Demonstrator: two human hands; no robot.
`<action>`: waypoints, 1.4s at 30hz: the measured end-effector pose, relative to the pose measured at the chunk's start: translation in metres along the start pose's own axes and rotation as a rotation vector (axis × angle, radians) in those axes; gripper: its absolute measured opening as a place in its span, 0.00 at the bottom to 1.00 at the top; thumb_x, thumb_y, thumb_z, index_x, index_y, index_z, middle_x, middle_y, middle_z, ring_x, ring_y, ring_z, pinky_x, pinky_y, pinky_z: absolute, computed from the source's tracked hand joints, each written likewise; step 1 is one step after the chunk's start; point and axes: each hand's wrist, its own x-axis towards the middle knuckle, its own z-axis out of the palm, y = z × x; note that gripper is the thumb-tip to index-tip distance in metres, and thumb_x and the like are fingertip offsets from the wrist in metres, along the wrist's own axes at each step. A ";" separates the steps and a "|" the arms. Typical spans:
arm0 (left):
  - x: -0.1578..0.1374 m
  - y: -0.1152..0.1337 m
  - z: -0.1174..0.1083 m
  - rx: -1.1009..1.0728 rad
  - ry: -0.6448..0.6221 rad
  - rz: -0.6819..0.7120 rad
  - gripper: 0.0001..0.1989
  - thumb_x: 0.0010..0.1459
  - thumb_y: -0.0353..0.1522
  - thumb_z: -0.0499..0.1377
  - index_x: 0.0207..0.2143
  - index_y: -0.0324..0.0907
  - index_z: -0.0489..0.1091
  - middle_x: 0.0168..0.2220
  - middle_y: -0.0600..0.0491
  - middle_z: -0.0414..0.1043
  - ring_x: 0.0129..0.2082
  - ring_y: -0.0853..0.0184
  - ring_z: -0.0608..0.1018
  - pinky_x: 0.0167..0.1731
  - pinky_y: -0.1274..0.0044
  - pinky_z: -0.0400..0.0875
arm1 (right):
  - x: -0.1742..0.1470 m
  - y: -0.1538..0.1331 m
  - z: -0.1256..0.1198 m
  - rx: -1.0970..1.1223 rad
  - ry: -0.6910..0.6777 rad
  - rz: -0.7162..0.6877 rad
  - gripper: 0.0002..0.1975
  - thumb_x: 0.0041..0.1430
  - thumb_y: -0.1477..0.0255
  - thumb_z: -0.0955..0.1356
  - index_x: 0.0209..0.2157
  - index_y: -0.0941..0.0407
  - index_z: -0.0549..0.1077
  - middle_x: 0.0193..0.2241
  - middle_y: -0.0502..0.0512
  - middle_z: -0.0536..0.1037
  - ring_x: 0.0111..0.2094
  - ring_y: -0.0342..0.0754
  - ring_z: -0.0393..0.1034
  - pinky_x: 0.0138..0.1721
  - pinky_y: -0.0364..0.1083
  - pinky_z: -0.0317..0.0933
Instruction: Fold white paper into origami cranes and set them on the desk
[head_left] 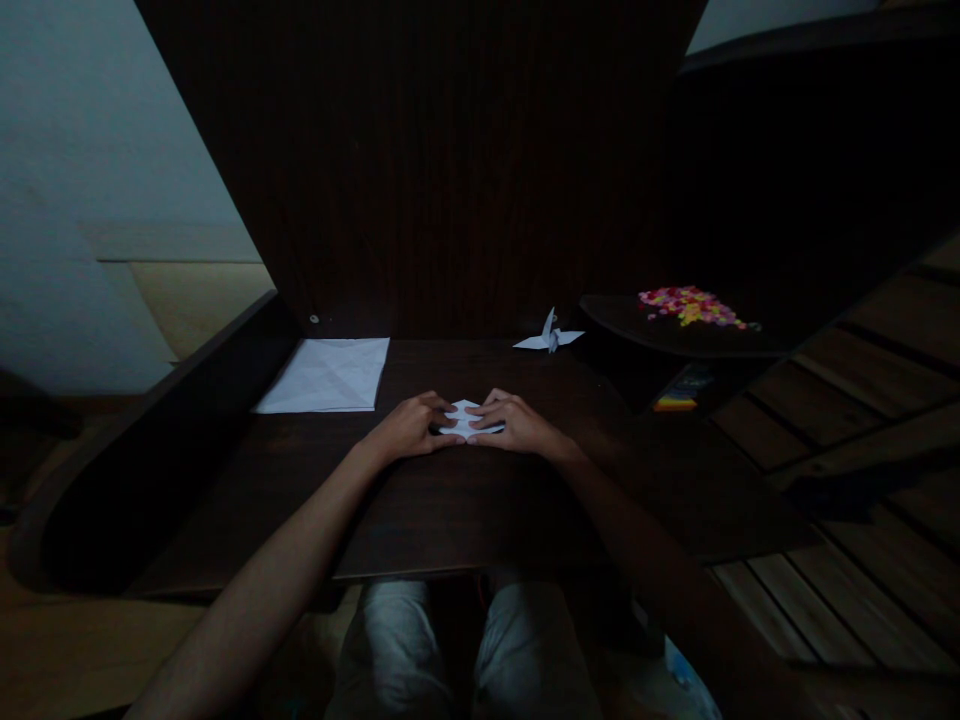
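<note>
Both hands meet over a small piece of folded white paper (466, 424) on the dark wooden desk. My left hand (414, 424) has its fingers on the paper's left side, with the thumb along the near edge. From the other side, my right hand (519, 424) grips the right part in much the same way. Fingers cover both ends of the paper, so only its middle and pointed top show. Beyond my right hand stands a white paper crane (551, 338) with its wings spread.
A stack of creased white sheets (334, 375) lies at the back left of the desk (465, 520). Small pink and yellow pieces (690, 304) are heaped on a raised shelf (637, 325) at right. Beneath it sits a yellow-edged item (675, 404). A tall panel (450, 170) closes the back.
</note>
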 end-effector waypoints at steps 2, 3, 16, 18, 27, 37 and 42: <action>0.000 0.000 0.001 -0.002 0.009 0.002 0.17 0.57 0.43 0.56 0.38 0.42 0.77 0.44 0.47 0.75 0.43 0.62 0.74 0.45 0.70 0.69 | 0.000 -0.002 -0.001 -0.023 -0.007 0.006 0.10 0.54 0.63 0.69 0.36 0.49 0.79 0.43 0.52 0.78 0.38 0.49 0.66 0.40 0.48 0.64; 0.000 0.000 0.001 -0.002 0.013 0.005 0.17 0.57 0.43 0.56 0.37 0.42 0.77 0.44 0.47 0.75 0.43 0.62 0.74 0.45 0.71 0.69 | 0.000 -0.003 -0.002 -0.029 -0.010 0.012 0.09 0.55 0.64 0.69 0.36 0.50 0.79 0.43 0.52 0.78 0.37 0.49 0.66 0.40 0.48 0.64; 0.003 0.003 0.003 -0.044 0.069 -0.013 0.12 0.60 0.33 0.53 0.42 0.40 0.74 0.39 0.48 0.76 0.41 0.64 0.75 0.46 0.70 0.67 | 0.002 -0.006 0.001 0.062 0.072 0.147 0.14 0.55 0.73 0.69 0.44 0.53 0.76 0.36 0.57 0.79 0.35 0.47 0.70 0.40 0.47 0.65; 0.003 0.003 0.004 -0.068 0.073 0.002 0.12 0.60 0.31 0.53 0.41 0.42 0.74 0.39 0.49 0.76 0.40 0.64 0.75 0.46 0.70 0.67 | 0.002 -0.005 0.001 0.069 0.073 0.117 0.13 0.55 0.73 0.69 0.43 0.51 0.77 0.37 0.55 0.79 0.36 0.47 0.69 0.40 0.47 0.65; 0.000 0.009 0.003 -0.080 0.037 0.010 0.12 0.54 0.30 0.56 0.40 0.41 0.76 0.46 0.47 0.74 0.46 0.62 0.75 0.49 0.70 0.68 | -0.002 0.003 -0.006 0.058 -0.051 0.043 0.16 0.49 0.75 0.71 0.43 0.52 0.77 0.45 0.56 0.77 0.49 0.52 0.67 0.50 0.53 0.62; -0.001 0.007 0.004 -0.089 0.025 -0.002 0.22 0.53 0.42 0.60 0.47 0.39 0.71 0.50 0.45 0.71 0.51 0.59 0.73 0.53 0.67 0.65 | -0.005 0.010 -0.006 0.103 -0.009 0.080 0.14 0.53 0.76 0.68 0.42 0.51 0.77 0.48 0.56 0.75 0.51 0.51 0.68 0.52 0.54 0.62; -0.001 0.004 0.006 -0.078 0.021 -0.029 0.29 0.53 0.46 0.59 0.53 0.40 0.66 0.53 0.45 0.69 0.53 0.59 0.72 0.54 0.69 0.64 | -0.002 0.007 -0.002 0.059 0.065 0.111 0.14 0.58 0.76 0.64 0.43 0.52 0.76 0.45 0.55 0.77 0.48 0.49 0.71 0.51 0.50 0.63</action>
